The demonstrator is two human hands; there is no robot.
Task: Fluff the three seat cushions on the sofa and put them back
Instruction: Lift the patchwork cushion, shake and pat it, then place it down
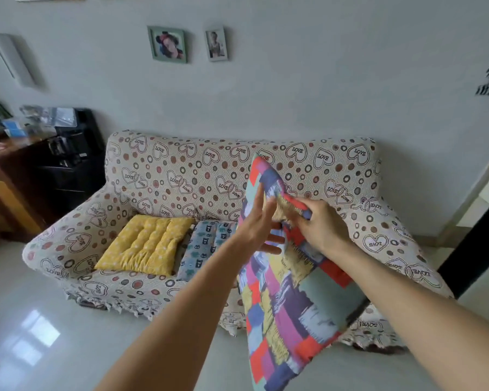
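Sofa with yellow cushion, blue cushion; third, patchwork cushion, in right hand's grip, left hand flat.

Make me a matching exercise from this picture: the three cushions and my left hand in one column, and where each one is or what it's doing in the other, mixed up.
Column one
1. yellow cushion
2. blue cushion
3. patchwork cushion
4. left hand

Column two
A. held up in front of the sofa, gripped by the right hand
B. fingers straight, flat against a cushion
C. lying at the left end of the seat in the picture
D. lying on the middle of the seat

Pairs: 1-C, 2-D, 3-A, 4-B
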